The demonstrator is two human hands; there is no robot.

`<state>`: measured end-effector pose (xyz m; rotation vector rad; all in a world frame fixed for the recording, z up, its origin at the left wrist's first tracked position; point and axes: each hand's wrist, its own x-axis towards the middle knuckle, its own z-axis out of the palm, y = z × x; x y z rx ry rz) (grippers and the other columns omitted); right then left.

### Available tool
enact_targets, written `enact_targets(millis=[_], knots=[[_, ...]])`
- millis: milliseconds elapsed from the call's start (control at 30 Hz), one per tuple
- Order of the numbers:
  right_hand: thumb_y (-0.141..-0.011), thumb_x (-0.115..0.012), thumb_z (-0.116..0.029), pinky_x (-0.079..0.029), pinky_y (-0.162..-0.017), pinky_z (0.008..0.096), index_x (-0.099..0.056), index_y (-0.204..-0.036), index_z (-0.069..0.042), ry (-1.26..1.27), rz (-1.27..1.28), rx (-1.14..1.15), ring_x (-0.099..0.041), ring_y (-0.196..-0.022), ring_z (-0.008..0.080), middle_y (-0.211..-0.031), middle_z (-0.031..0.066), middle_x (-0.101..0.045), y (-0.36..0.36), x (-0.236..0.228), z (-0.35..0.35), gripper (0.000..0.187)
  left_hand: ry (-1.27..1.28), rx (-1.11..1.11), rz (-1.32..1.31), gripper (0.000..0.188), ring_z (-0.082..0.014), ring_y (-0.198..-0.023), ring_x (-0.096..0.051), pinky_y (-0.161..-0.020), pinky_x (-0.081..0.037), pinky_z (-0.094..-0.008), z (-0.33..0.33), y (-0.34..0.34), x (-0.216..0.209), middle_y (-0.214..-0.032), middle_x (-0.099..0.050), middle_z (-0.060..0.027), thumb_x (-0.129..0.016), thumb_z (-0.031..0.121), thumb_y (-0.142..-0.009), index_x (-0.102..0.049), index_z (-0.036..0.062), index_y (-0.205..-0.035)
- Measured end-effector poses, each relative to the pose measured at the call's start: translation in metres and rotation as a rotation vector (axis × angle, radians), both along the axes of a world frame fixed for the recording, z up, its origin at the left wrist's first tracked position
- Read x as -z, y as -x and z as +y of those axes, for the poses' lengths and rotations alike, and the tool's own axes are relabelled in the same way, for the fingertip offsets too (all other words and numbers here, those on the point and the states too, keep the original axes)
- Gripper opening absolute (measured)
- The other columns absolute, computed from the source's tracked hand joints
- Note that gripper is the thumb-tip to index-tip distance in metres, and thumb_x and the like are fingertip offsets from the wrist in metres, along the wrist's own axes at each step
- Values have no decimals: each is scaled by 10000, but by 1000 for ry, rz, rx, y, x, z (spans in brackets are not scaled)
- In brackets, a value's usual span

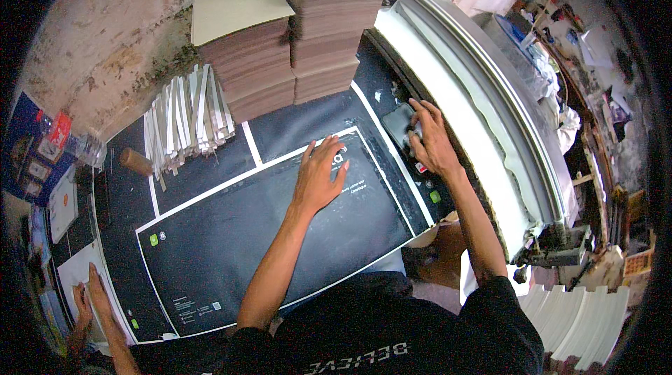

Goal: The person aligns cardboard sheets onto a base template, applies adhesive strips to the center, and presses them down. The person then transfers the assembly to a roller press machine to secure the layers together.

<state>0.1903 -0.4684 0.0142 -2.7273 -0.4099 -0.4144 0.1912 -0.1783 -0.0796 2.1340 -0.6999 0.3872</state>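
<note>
Left hand [320, 179]: palm down over the middle of the tabletop [124, 217], fingers spread and directed toward the far edge, thumb set apart toward the right end. Left wrist [299, 210] nearly straight; left forearm [273, 273] bare, slanting inward across the near edge. Right hand [437, 143]: near the tabletop's right end, back uppermost, fingers bent and directed leftward, thumb below them; firmness of grip not determinable. Right forearm [481, 224] bare, passing by the near right corner, elbow bent at the short sleeve [500, 312].
</note>
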Motion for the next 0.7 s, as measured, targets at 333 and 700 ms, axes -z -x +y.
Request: enact_targets(millis=[333,700], knots=[[-860,-723,-33,-465,-643,471,-594,-849,-43,-89,-286,113,-572,-737,370,-803,159,-581,156,41,15,130,-36,3,16,416,-364,-1402,-504,-1213,-300,-543,-1,-3,-5,-1418,-599,-214,-665,195,-955,-601,10,-1321],[-881,-789,-298,-539,-875,445,-681,-1161,-24,-227,117,1334,-691,-1047,362,-1091,234,-712,415,161,-160,406,-170,-20,12,420,-376,-1368,-540,-1180,-355,-502,11,-7,-1,-1438,-588,-234,-647,192,-993,-595,19,-1373]])
